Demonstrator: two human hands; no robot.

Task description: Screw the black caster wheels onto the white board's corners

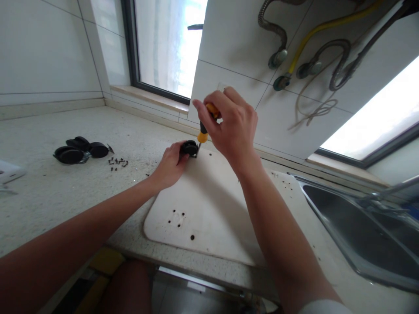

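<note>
My right hand [231, 120] is wrapped round the handle of a black and yellow screwdriver [203, 136]. Its shaft points down to the edge of a black caster wheel [189, 148] at the far left corner of a white board [212, 209]. With my left hand [172, 165] I grip that caster from its left side and hold it on the board. The screwdriver's tip meets the caster's mounting plate, though the screw itself is too small to make out. Several screw holes show in the board's near left corner.
Several loose black casters [81, 150] lie on the speckled countertop [94, 122] at left, beside a pile of small screws [118, 162]. A steel sink [353, 218] is at right. Hoses and a yellow pipe [314, 30] run along the tiled wall. A white object [9, 172] sits at the left edge.
</note>
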